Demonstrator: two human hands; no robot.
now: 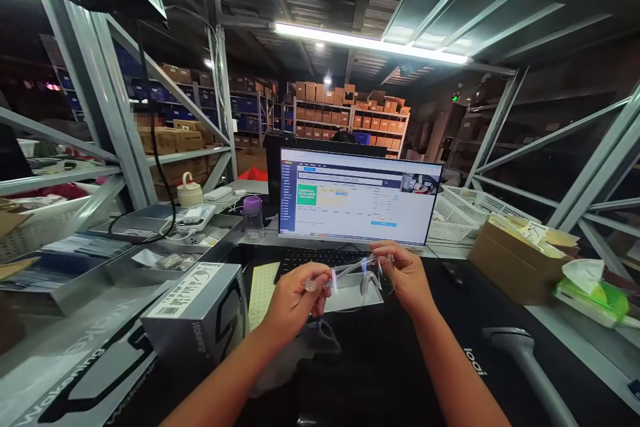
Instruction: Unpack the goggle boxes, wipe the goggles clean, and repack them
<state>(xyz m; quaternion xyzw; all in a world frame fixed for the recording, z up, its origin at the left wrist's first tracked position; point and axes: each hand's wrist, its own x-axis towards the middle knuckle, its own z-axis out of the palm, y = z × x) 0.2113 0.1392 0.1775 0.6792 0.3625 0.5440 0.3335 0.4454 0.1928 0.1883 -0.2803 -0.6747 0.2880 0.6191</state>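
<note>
Held up in front of the keyboard is a pair of clear safety glasses [354,275], see-through with light glinting on the lens. My left hand [299,295] pinches one side of it, fingers curled round the clear end. Thumb and fingers of my right hand [404,275] grip the other side. Behind the glasses lies a white sheet or card [357,297]. A crumpled clear plastic bag [295,357] rests on the black desk mat below my left hand. To the left stands a grey box [200,313] with a white label on top.
A lit monitor [360,200] stands behind the keyboard [295,259]. At right are a barcode scanner [525,360], a mouse [453,272], a cardboard box [515,267] and a tissue pack [593,293]. Left are metal trays [215,247] and a purple-lidded jar [253,220].
</note>
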